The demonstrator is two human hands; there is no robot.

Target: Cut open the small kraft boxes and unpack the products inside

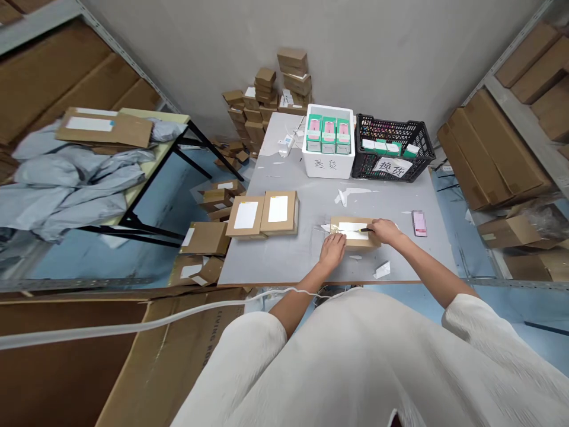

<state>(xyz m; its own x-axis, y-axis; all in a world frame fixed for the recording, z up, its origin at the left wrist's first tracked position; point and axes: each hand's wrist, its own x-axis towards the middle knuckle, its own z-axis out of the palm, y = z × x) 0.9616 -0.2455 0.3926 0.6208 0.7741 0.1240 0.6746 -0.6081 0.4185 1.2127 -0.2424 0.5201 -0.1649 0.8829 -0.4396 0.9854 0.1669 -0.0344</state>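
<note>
On the grey table a small cardboard box (364,242) with a white label lies in front of me. My left hand (333,250) grips its near left corner, fingers bent over the top. My right hand (386,231) is closed around the dark handle of a slim knife (363,230), whose thin blade lies across the label, pointing left. Clear tape or film shows at the box's left end. Paper scraps (382,270) lie close by, and a small pink box (419,223) is to the right of my right hand.
Two labelled cardboard boxes (278,212) sit on the left. At the back stand a white foam bin (329,166) and a black crate (393,168), both holding green-and-white boxes. A white cable (186,311) crosses before my body. Stacked cartons (262,112) stand by the wall.
</note>
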